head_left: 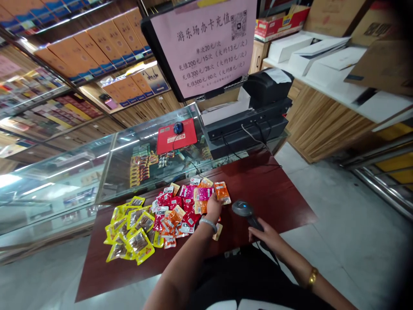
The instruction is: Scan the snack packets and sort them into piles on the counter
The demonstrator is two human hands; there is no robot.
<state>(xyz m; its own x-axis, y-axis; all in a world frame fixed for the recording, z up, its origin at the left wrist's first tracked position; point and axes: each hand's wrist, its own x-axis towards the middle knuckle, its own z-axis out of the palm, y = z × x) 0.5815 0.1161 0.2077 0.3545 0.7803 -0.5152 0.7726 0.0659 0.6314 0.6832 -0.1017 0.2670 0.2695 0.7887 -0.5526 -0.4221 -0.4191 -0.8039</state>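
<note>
My right hand (266,234) is wrapped round the handle of a dark barcode scanner (242,208), whose head has a small blue light and sits over the table. My left hand (214,209) is closed at the right side of a heap of small snack packets, its fingertips on the edge of an orange snack packet (223,193); the exact grip is partly hidden. Beside it lie pink and red snack packets (189,206) and more orange ones (174,217). Yellow snack packets (138,241) with clear windows form a pile farther left.
The packets lie on a dark red tabletop (258,181). Behind it is a glass counter (122,150) bearing a red mouse pad (190,132) and mouse. A monitor with a pink sign (206,56) and a black printer (267,88) stand beyond. Cables trail over the tabletop.
</note>
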